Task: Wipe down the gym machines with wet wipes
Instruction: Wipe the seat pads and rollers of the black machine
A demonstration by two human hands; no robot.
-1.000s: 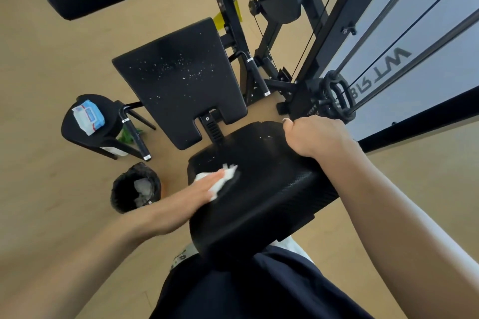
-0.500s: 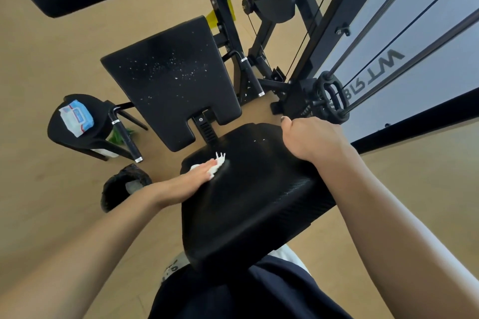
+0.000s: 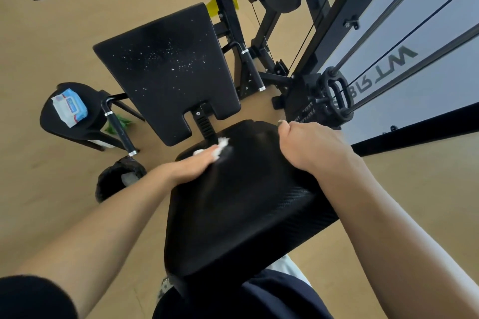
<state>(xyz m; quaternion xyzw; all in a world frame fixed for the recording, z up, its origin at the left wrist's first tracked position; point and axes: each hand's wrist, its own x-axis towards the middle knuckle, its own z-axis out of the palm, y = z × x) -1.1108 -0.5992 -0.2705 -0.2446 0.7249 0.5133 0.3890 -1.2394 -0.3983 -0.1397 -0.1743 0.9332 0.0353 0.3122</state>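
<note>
Head cam is the only angle here so this is all from looking down: the left hand [image 3: 193, 165] lies flat with straight fingers pressing a white wet wipe [image 3: 220, 147] onto the black seat pad [image 3: 241, 204], way up at the pad's far left corner, right beside the adjustment post [image 3: 204, 125] that joins it to the back pad [image 3: 168, 70]. So nothing is pinched, the wipe is just trapped under the fingertips. The right hand [image 3: 308, 147] has its fingers curled over the pad's far right edge, I'd guess to brace it. What matters next imo is that nearly all the unwiped-looking pad lies toward the person from the wipe, with the long axis running from the post back to the body, so the left hand is the nearer one for a pull stroke. Back pad looks speckled with white bits, probably next. Wipes pack [image 3: 69, 107] sits on a black stool [image 3: 85, 127] to the left, bin [image 3: 114, 176] below it
</note>
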